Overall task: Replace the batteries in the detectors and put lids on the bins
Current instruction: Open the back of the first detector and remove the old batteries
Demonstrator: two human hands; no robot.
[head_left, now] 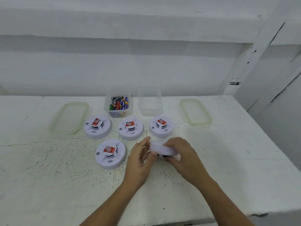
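Left hand [140,158] and right hand [180,154] both hold 1 smoke detector [160,148] just above the tabletop [228,152], front centre-right. Fingers curl round its rim from both sides, thumbs on the near edge. It's tilted, vented face mostly down and away from me. Looks like the back is about to be opened.

4 more detectors sit face up: 3 in a row [97,127] [131,128] [161,126] and 1 nearer [110,153], to the left of the left hand.

Battery bin [121,115] and empty clear bin [150,110] stand behind the row, both uncovered. Green-edged lids lie flat far left [69,118] and far right [196,111].

Risks:
- Smooth white shell, rim-only grip. If it's twisted hard, it could slip and land on the nearest row detector.
- If the cover pops suddenly, the cells could roll off the front edge.
- Old and fresh cells could mix if the spent ones go in the full bin.
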